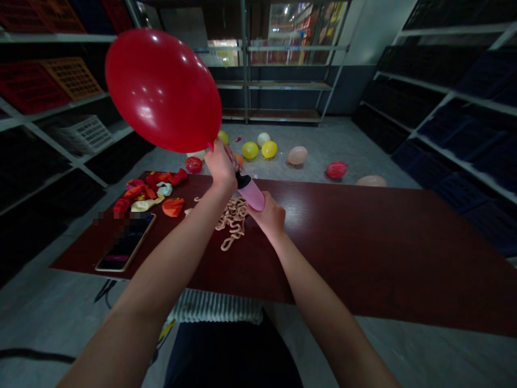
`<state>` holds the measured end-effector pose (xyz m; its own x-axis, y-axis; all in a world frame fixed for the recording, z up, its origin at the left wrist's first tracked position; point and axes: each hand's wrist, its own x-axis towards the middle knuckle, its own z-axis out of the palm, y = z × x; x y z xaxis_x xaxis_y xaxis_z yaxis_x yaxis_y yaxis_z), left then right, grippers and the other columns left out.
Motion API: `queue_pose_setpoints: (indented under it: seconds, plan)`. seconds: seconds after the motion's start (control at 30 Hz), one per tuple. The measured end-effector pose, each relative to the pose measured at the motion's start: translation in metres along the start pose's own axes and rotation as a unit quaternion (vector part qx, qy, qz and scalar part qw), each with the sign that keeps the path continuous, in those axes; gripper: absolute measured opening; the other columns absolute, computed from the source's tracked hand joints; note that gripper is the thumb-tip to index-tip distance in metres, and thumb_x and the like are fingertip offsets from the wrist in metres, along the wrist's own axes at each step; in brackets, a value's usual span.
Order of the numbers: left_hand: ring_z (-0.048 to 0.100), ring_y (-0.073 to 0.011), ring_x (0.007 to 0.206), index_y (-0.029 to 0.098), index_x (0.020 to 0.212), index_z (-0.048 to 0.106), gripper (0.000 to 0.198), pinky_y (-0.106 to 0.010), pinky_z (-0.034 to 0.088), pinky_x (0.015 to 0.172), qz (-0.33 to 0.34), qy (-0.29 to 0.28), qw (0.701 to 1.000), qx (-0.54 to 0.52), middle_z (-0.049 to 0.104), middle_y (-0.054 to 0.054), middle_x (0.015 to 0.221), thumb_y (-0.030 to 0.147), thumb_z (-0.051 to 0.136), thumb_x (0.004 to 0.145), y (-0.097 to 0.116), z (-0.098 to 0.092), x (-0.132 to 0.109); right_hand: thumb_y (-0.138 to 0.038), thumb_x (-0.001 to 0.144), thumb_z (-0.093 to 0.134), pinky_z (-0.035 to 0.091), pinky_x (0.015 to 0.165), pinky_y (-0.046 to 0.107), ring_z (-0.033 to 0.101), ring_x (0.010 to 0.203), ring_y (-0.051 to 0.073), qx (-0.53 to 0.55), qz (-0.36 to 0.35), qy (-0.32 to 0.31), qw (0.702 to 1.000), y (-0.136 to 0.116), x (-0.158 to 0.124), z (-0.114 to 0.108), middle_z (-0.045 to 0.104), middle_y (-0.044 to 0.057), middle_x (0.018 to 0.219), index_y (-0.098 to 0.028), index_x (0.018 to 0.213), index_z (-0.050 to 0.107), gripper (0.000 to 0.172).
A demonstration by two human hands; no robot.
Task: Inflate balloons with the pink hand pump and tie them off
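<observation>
A large inflated red balloon [161, 91] rises up and to the left from my left hand [221, 161], whose fingers are closed around its neck. My right hand [269, 214] grips the pink barrel of a hand balloon pump [251, 193]. The pump's black end points up toward my left hand; the nozzle and the balloon's mouth are hidden behind the fingers. Below the hands, a heap of beige rubber bands [234, 218] lies on the dark red-brown table [363, 237]. Uninflated balloons [141, 191] in red, orange and pale colours are piled at the table's left.
A phone [127, 242] lies near the table's left front edge. Beyond the table, inflated yellow balloons [250, 150], a pink balloon [298, 155] and a red one [336, 170] rest on the floor. Shelves with crates [83, 133] line the left; more shelving [444, 102] stands right.
</observation>
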<state>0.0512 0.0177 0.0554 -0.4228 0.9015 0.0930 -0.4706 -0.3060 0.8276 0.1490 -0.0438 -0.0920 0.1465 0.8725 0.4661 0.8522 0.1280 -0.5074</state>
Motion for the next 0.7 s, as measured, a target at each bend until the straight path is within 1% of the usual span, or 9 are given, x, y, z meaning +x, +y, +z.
queue_pose_setpoints:
  seconds: [0.1, 0.23, 0.37, 0.43, 0.5, 0.57, 0.63, 0.7]
  plan:
    - [0.023, -0.0105, 0.027, 0.025, 0.057, 0.026, 0.045, -0.025, 0.020, 0.030, 0.020, 0.002, 1.000, -0.014, 0.021, 0.007, 0.037, 0.022, 0.036, 0.101, 0.011, -0.007, 0.000, -0.055, 0.081, 0.066, 0.034, 0.057, 0.027, 0.070, 0.073, 0.021, -0.007, -0.026, 0.013, 1.000, 0.000, 0.000, 0.001, 0.076, 0.004, 0.087, -0.022, 0.102, 0.064, 0.039]
    - [0.023, -0.0103, 0.027, 0.024, 0.056, 0.026, 0.045, -0.025, 0.022, 0.031, 0.030, 0.016, 0.999, -0.026, 0.022, 0.007, 0.036, 0.020, 0.035, 0.100, 0.028, -0.019, 0.001, -0.056, 0.081, 0.067, 0.035, 0.058, 0.027, 0.071, 0.074, 0.021, -0.015, -0.064, 0.026, 0.997, 0.001, -0.002, 0.000, 0.077, 0.005, 0.089, -0.022, 0.104, 0.064, 0.040]
    - [0.026, -0.0089, 0.028, 0.023, 0.056, 0.028, 0.044, -0.022, 0.025, 0.034, 0.045, 0.032, 0.998, -0.042, 0.022, 0.008, 0.037, 0.019, 0.040, 0.098, 0.051, -0.030, 0.007, -0.054, 0.082, 0.067, 0.036, 0.059, 0.027, 0.072, 0.073, 0.021, -0.019, -0.092, 0.037, 0.995, 0.002, -0.004, -0.002, 0.077, 0.005, 0.087, -0.022, 0.103, 0.065, 0.038]
    - [0.026, -0.0086, 0.027, 0.022, 0.055, 0.028, 0.044, -0.021, 0.025, 0.034, 0.059, 0.036, 0.997, -0.045, 0.022, 0.008, 0.037, 0.020, 0.042, 0.097, 0.066, -0.034, 0.012, -0.054, 0.081, 0.068, 0.037, 0.059, 0.027, 0.072, 0.073, 0.022, -0.017, -0.099, 0.043, 0.994, 0.004, -0.005, -0.002, 0.077, 0.005, 0.085, -0.022, 0.102, 0.066, 0.038]
    - [0.026, -0.0088, 0.027, 0.022, 0.054, 0.028, 0.044, -0.022, 0.024, 0.033, 0.074, 0.036, 0.996, -0.046, 0.023, 0.007, 0.037, 0.019, 0.043, 0.096, 0.081, -0.036, 0.016, -0.055, 0.081, 0.069, 0.038, 0.059, 0.027, 0.072, 0.072, 0.021, -0.010, -0.105, 0.042, 0.994, 0.007, -0.006, -0.001, 0.077, 0.004, 0.085, -0.022, 0.099, 0.066, 0.038]
    - [0.026, -0.0091, 0.027, 0.022, 0.053, 0.028, 0.045, -0.022, 0.023, 0.032, 0.086, 0.038, 0.994, -0.052, 0.024, 0.007, 0.037, 0.021, 0.042, 0.095, 0.097, -0.037, 0.020, -0.053, 0.081, 0.070, 0.040, 0.061, 0.028, 0.072, 0.073, 0.021, 0.002, -0.112, 0.057, 0.992, 0.010, -0.006, 0.002, 0.077, 0.004, 0.085, -0.022, 0.097, 0.067, 0.035]
    - [0.027, -0.0091, 0.026, 0.022, 0.053, 0.027, 0.046, -0.022, 0.025, 0.032, 0.094, 0.038, 0.993, -0.058, 0.025, 0.007, 0.037, 0.023, 0.043, 0.096, 0.112, -0.036, 0.022, -0.054, 0.082, 0.069, 0.042, 0.061, 0.028, 0.072, 0.072, 0.022, 0.013, -0.122, 0.066, 0.990, 0.011, -0.005, 0.005, 0.077, 0.005, 0.086, -0.021, 0.100, 0.067, 0.038]
    - [0.027, -0.0089, 0.026, 0.022, 0.053, 0.027, 0.047, -0.022, 0.025, 0.031, 0.100, 0.029, 0.993, -0.058, 0.025, 0.007, 0.037, 0.024, 0.044, 0.096, 0.124, -0.032, 0.023, -0.054, 0.081, 0.070, 0.044, 0.061, 0.029, 0.073, 0.071, 0.023, 0.027, -0.118, 0.071, 0.990, 0.011, -0.006, 0.007, 0.077, 0.005, 0.085, -0.021, 0.099, 0.067, 0.037]
